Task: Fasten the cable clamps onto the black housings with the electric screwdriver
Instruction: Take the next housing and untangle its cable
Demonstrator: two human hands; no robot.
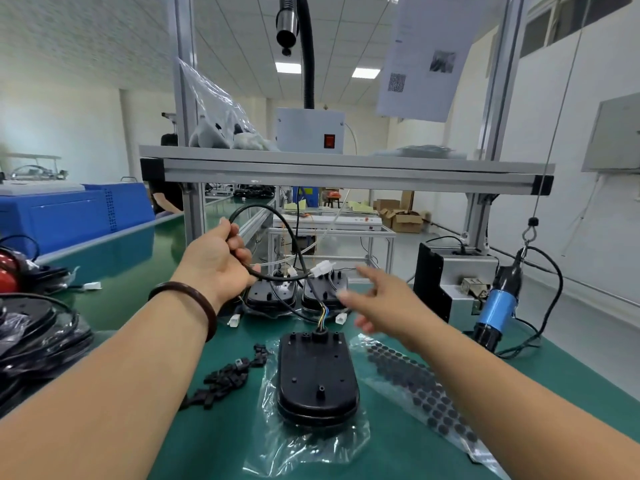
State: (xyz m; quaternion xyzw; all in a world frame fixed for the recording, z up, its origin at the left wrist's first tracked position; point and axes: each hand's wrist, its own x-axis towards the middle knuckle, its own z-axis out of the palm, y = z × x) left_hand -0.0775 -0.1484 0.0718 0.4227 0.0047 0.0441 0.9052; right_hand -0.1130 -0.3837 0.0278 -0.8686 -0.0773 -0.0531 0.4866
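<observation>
A black housing (pixel 317 377) lies flat on a clear plastic bag on the green bench, its coloured wires leading away at the far end. My left hand (pixel 216 259) grips the housing's black cable (pixel 277 216), looped in the air above two more housings (pixel 272 294) further back. A white connector (pixel 322 267) hangs at the cable's end. My right hand (pixel 384 301), blurred, hovers with fingers spread above the bench, right of the wires, holding nothing. A pile of small black cable clamps (pixel 227 379) lies left of the near housing. The blue electric screwdriver (pixel 498 303) hangs at the right.
A sheet of black round pads (pixel 419 386) lies right of the housing. Bagged black parts (pixel 38 336) pile up at the left edge. A black and metal fixture (pixel 446 275) stands behind the screwdriver. An aluminium shelf frame (pixel 346 173) crosses overhead.
</observation>
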